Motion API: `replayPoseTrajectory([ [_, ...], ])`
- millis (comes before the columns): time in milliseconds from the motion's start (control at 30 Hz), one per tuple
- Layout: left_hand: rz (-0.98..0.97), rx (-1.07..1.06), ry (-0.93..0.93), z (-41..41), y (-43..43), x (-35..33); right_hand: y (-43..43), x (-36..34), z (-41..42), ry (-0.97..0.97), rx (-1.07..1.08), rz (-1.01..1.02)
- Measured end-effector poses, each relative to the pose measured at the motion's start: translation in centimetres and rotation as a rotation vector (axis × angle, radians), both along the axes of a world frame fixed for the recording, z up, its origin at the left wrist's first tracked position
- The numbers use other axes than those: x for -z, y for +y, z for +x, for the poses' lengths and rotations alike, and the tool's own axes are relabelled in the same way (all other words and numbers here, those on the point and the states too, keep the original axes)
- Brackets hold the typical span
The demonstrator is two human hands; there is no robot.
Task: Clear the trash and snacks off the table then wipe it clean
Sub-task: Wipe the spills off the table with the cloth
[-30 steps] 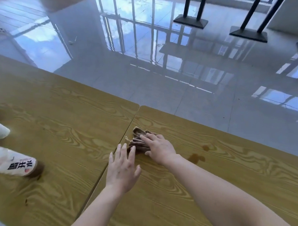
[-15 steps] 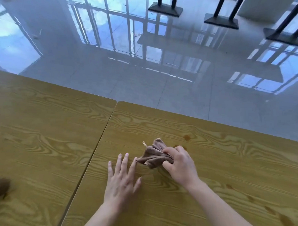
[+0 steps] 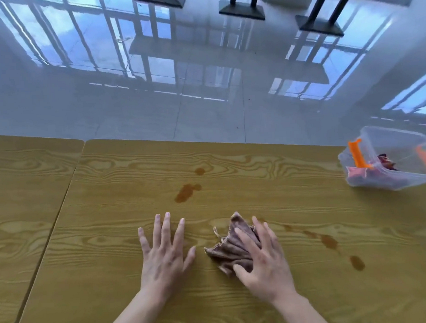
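Observation:
My right hand (image 3: 264,263) presses a crumpled brown cloth (image 3: 230,245) flat against the wooden table (image 3: 112,213), fingers spread over it and thumb at its near edge. My left hand (image 3: 164,255) lies flat on the table just left of the cloth, fingers apart and holding nothing. Brown liquid stains mark the wood: one patch (image 3: 185,192) beyond my hands, and a trail of spots (image 3: 330,241) to the right of the cloth.
A clear plastic box (image 3: 391,181) with orange clips holds red snack wrappers at the table's right edge. A seam (image 3: 63,198) separates this table from another on the left. Beyond the far edge is glossy tiled floor with black table bases (image 3: 241,9).
My right hand has dragged the cloth rightward along the table, away from the seam. My left hand followed flat beside it. The view swung right, bringing the plastic box in and the bottle out.

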State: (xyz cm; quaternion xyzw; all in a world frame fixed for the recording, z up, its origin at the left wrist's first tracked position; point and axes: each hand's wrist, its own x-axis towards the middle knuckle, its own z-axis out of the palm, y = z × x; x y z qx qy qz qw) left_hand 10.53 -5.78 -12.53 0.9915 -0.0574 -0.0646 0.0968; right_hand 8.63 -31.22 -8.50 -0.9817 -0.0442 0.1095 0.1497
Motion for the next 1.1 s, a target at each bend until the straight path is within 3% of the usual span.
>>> replayPoseTrajectory([
  [100,0.020,0.001,0.012,-0.3,-2.6,0.3,0.6,1.7,0.6,-0.018,-0.142,-0.083],
  [300,0.026,-0.002,0.003,-0.7,-6.6,0.1,-6.5,3.3,-5.7,-0.096,-0.114,-0.118],
  [467,0.057,0.049,0.008,-2.4,-11.7,0.4,-11.4,2.7,-4.9,-0.078,0.204,-0.178],
  [600,0.085,0.006,-0.007,-2.9,-13.7,0.9,-10.9,3.9,-9.4,-0.155,-0.072,-0.109],
  [667,0.093,0.001,-0.017,-2.9,-13.7,1.2,-14.2,4.3,-12.0,-0.182,-0.085,-0.114],
  [833,0.110,-0.013,-0.026,-2.7,-13.6,1.5,-22.7,3.5,-10.4,-0.139,0.460,-0.207],
  [900,0.108,-0.025,-0.027,-2.7,-13.6,1.4,-22.6,3.2,-9.3,-0.118,0.581,-0.188],
  [967,0.108,-0.032,-0.028,-2.7,-13.6,1.3,-20.5,3.4,-10.1,-0.172,0.480,-0.183],
  [1100,0.110,-0.048,-0.033,-2.7,-13.7,1.1,-19.2,4.7,-15.2,-0.209,-0.012,-0.096],
])
